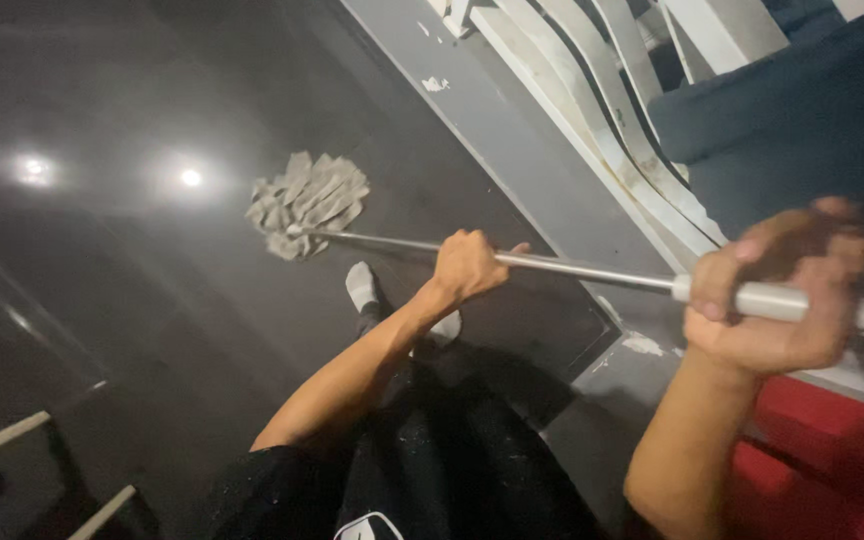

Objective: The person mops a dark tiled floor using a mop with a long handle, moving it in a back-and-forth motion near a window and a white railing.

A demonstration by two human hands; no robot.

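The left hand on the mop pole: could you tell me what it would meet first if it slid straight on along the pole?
Probably the grey strip mop head; between it and the left hand the pole looks bare.

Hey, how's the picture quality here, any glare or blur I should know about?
Head view: dim overall; two bright lamp reflections glare off the glossy dark floor near the mop head. The right hand on the mop handle is motion-blurred; the left hand is sharper.

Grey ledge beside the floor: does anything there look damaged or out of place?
Yes. The grey ledge has chipped paint, pale flakes showing near its top and by the right hand.
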